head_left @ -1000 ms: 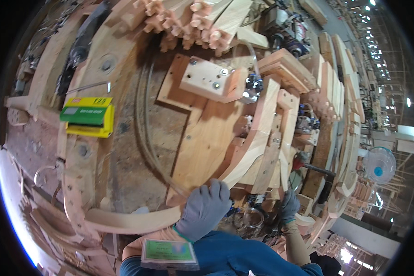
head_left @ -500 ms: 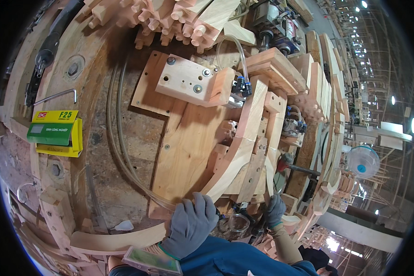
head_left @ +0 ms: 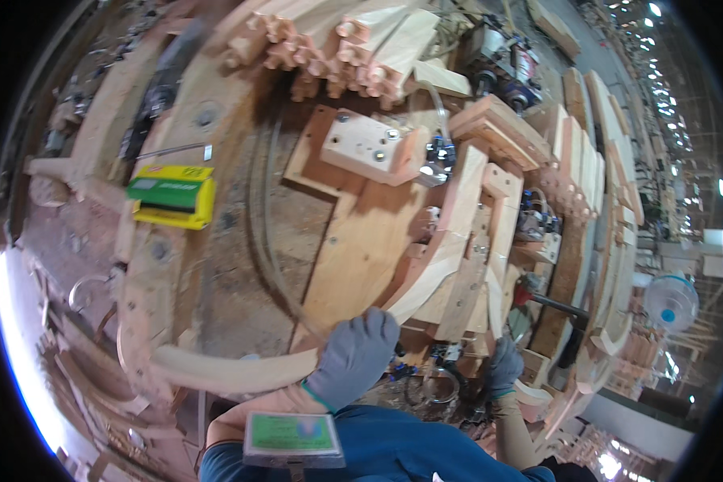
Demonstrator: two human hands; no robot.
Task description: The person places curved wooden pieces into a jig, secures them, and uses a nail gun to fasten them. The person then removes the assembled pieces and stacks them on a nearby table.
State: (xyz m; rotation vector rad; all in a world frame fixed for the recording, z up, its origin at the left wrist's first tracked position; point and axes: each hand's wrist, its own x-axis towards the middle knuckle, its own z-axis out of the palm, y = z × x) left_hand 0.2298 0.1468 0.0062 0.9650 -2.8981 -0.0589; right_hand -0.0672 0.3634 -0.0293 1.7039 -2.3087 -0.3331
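Observation:
My left hand (head_left: 355,357), in a grey glove, is closed round the near end of a curved wooden leg (head_left: 460,213) lying in a jig. My right hand (head_left: 504,366), also gloved, closes at the near end of a second wooden leg (head_left: 502,233), which runs beside the first. Between the two legs lies a bolted wooden strip (head_left: 466,285). The jig's plywood base (head_left: 361,241) carries a pale block (head_left: 369,149) with bolts and an air fitting. Both fingertips are partly hidden behind the gloves.
Several round-tenoned wooden parts (head_left: 345,56) are piled at the far side. A yellow and green box (head_left: 173,197) and a hex key (head_left: 173,151) lie to the left. Near my left forearm is a loose curved wooden piece (head_left: 233,371). A red-headed hammer (head_left: 550,301) lies right; hoses (head_left: 269,217) cross the bench.
The whole view has swung, so the bench and jig appear farther right, with more showing at the left. Both hands stay at the near ends of the legs.

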